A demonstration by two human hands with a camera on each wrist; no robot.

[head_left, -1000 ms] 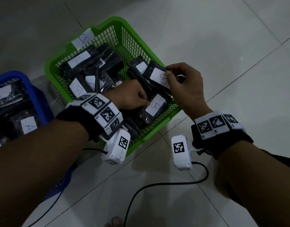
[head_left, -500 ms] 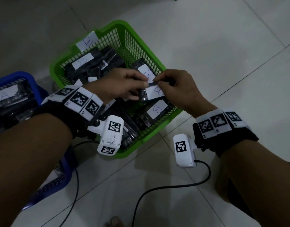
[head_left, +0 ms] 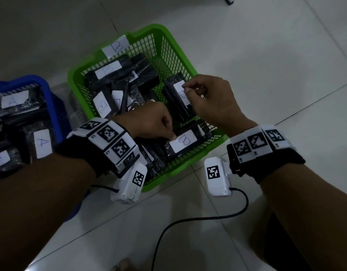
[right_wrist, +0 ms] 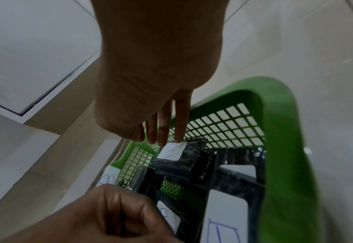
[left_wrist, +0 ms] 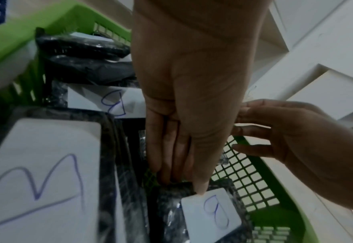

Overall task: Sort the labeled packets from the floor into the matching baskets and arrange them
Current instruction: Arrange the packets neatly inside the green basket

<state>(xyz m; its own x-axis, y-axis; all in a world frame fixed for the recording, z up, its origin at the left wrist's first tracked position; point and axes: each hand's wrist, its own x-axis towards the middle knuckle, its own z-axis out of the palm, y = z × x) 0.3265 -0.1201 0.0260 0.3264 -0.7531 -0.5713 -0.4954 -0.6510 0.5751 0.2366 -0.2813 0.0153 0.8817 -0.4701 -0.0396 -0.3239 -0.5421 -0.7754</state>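
A green basket (head_left: 72, 81) tagged B holds several black packets with white B labels. My right hand (head_left: 185, 89) reaches over its right side, fingers fairly straight, fingertips (right_wrist: 178, 139) touching the label of a packet (head_left: 176, 102) that lies flat by the right wall. My left hand (head_left: 171, 133) is curled low at the near corner. Its thumb (left_wrist: 200, 189) sits on the label corner of the nearest B packet (head_left: 186, 142), and the other fingers wrap that packet's end (left_wrist: 171, 189).
A blue basket (head_left: 51, 102) at left holds packets labelled A (head_left: 41, 143). A black cable (head_left: 188, 221) loops over the white tiled floor in front of me. Green mesh floor (head_left: 149, 92) shows between the packets mid-basket.
Half a second ago both hands held one B packet above the basket. It now lies by the right wall under my right fingertips, and my left hand has dropped back to the nearest packet.
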